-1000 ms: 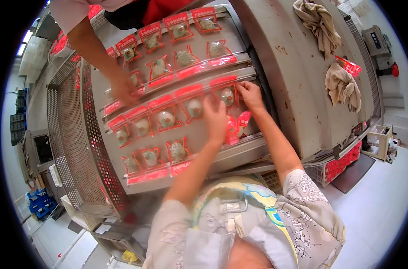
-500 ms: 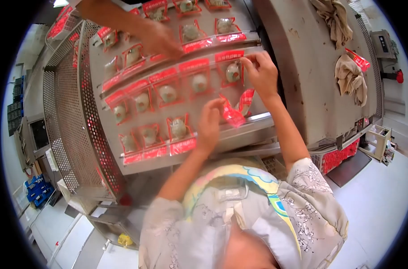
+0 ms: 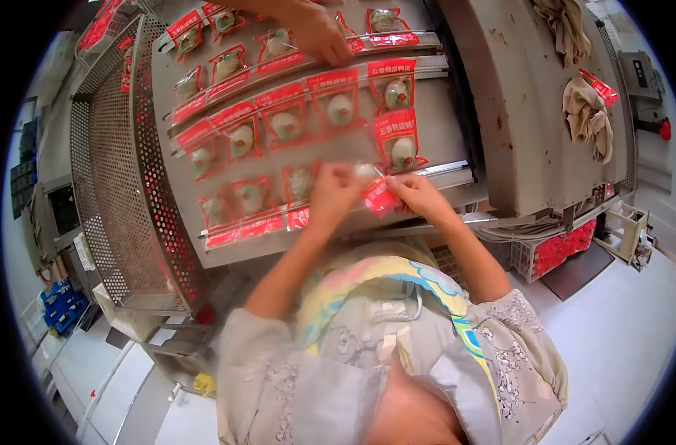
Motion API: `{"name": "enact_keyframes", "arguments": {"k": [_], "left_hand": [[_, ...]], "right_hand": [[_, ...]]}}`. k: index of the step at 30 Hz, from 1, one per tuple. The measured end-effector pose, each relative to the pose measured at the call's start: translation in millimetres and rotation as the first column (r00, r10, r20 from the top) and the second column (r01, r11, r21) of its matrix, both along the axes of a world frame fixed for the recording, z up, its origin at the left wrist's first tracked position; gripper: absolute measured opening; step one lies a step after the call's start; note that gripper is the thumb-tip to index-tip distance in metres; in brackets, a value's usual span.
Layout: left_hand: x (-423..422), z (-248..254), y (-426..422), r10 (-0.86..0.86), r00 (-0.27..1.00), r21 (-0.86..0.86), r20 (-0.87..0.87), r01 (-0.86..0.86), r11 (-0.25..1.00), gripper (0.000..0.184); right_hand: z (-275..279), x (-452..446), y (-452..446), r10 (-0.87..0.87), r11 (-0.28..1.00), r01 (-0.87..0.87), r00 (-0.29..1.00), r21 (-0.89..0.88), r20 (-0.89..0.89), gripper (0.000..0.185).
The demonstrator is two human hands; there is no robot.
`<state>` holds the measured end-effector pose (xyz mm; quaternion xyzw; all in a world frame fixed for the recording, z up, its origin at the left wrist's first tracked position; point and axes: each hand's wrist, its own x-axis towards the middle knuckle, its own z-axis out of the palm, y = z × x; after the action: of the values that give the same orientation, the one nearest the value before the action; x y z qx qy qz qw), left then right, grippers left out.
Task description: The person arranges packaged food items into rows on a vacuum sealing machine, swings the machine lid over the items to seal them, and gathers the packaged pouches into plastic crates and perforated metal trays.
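Note:
A red-and-clear egg packet (image 3: 379, 196), its red end toward my body, is held low over the front of the metal tray (image 3: 338, 236). My right hand (image 3: 421, 196) pinches its right edge between thumb and fingers. On its other side my left hand (image 3: 333, 194), slightly blurred, has its fingers closed at the packet's left edge. Just beyond lies a flat egg packet (image 3: 399, 141), with another packet (image 3: 394, 90) above it in the middle row. To the left of my left hand, a front-row egg packet (image 3: 299, 185) rests with its red end on the metal bar.
Another person's hand (image 3: 319, 31) reaches over the back rows. A perforated metal guard (image 3: 115, 185) stands at the left. On the right, a steel housing (image 3: 494, 111) carries crumpled cloths (image 3: 589, 119) and a loose red packet (image 3: 599, 87). A crate (image 3: 553, 248) sits below.
My right hand has left the middle-row packet and come down to the packet by my left hand. A packet now lies flat below the right-end one. The other person's hand has moved right.

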<state>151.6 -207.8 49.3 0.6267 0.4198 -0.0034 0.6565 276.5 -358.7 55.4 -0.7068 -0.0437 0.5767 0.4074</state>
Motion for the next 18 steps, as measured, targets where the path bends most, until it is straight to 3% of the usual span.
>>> {"name": "enact_keyframes", "arguments": {"k": [3,5,8,12,15,18], "left_hand": [[-8.9,6.2,2.9,0.007,0.999,-0.106,-0.054,-0.013,0.994,0.052],[-16.0,1.5,0.6,0.027,0.999,-0.1,-0.033,-0.03,0.995,0.053],[-13.8,7.1,12.5,-0.101,0.991,-0.354,-0.09,0.063,0.933,0.048],[-17.6,8.9,23.2,-0.12,0.981,-0.635,-0.153,-0.004,0.772,0.03],[-15.9,14.8,25.9,-0.124,0.974,-0.7,-0.188,-0.045,0.713,0.017],[-12.2,17.9,29.7,-0.173,0.972,-0.751,-0.161,-0.007,0.66,0.014]], "right_hand": [[10.9,0.7,5.4,-0.1,0.993,0.08,0.959,-0.083,-0.264,0.061],[9.9,-2.2,8.0,-0.077,0.995,0.057,0.957,-0.079,-0.281,0.06],[-2.5,-5.0,10.4,-0.079,0.997,0.071,0.941,-0.037,-0.329,0.057],[-3.4,-11.4,16.1,-0.213,0.975,0.222,0.903,-0.018,-0.372,0.046],[-8.8,-6.9,14.5,-0.068,0.998,0.067,0.969,-0.011,-0.239,0.04],[0.8,4.6,18.0,0.176,0.984,-0.175,0.983,-0.016,0.052,0.04]]}}
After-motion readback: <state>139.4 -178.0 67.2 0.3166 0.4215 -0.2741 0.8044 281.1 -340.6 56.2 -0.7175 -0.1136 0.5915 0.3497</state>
